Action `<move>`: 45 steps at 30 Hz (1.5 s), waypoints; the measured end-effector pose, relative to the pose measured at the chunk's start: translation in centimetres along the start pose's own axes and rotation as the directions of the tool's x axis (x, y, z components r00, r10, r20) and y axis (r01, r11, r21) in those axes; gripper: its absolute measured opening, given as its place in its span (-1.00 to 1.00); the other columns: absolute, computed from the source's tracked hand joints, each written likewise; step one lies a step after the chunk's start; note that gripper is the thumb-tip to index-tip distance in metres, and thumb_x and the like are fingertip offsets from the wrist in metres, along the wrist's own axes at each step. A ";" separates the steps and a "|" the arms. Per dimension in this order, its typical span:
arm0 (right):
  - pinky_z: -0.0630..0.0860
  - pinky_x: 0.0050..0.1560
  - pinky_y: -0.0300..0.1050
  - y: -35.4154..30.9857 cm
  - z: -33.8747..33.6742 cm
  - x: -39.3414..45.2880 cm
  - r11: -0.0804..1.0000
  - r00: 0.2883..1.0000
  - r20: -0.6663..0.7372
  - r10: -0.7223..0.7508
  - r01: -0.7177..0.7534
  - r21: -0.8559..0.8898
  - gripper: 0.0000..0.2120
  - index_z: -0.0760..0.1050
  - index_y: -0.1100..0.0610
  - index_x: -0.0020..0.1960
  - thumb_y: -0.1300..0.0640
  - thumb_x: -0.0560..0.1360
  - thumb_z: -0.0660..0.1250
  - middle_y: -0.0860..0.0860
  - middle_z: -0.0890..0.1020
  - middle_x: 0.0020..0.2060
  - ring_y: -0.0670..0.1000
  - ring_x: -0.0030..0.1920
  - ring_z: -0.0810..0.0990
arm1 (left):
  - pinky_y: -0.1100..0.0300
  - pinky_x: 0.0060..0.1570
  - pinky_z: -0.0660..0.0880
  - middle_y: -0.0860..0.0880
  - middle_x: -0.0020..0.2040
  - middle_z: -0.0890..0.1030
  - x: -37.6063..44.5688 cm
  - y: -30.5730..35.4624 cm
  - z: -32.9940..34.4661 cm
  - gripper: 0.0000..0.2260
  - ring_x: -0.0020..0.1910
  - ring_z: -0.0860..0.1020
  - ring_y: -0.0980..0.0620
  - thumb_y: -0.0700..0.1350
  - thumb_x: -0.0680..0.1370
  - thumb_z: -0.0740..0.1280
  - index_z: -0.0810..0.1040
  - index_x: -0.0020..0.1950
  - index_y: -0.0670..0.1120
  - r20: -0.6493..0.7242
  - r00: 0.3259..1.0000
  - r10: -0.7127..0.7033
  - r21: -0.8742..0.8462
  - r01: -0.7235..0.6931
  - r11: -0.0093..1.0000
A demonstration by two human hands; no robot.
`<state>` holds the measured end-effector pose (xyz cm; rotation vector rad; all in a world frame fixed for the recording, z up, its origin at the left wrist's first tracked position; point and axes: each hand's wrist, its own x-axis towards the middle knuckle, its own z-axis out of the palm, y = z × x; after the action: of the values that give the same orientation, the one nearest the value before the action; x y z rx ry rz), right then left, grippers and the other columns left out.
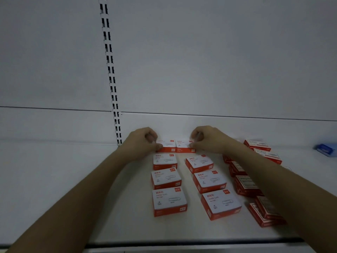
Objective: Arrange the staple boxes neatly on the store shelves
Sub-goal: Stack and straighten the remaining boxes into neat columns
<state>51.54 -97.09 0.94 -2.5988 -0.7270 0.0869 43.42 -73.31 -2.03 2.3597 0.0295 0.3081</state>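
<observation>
Shelf (91, 207), front edge: two columns of red-and-white boxes run toward the back, left column (166, 185) and right column (209, 181), three boxes each. Loose pile of red boxes (255, 189) toward the right edge. At the back edge: two boxes side by side, touching. Left hand (144, 143) pinches left back box (166, 145), right hand (206, 138) pinches right back box (184, 146). Blue box (326, 149) at far right.

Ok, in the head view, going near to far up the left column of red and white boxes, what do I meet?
Nearest box → second box → third box → back-row box gripped by the left hand, side by side with the one in the right hand → shelf back panel.
</observation>
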 end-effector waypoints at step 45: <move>0.38 -0.02 -0.28 -0.2 0.5 -1.4 0.969 0.975 0.105 -0.197 0.210 -0.132 -0.75 0.55 -0.02 0.11 0.06 0.45 0.45 -0.07 0.52 0.08 -0.07 0.09 0.48 | 0.42 -0.17 0.39 0.13 0.02 0.50 -0.6 0.8 0.8 -0.81 -0.13 0.49 0.18 0.00 0.47 0.44 0.62 0.06 0.04 0.144 0.976 0.164 0.156 -0.186 0.970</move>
<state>50.21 -97.44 0.45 -2.6500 -1.0654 0.0942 42.95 -74.47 -2.18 2.5520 -0.2243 0.2440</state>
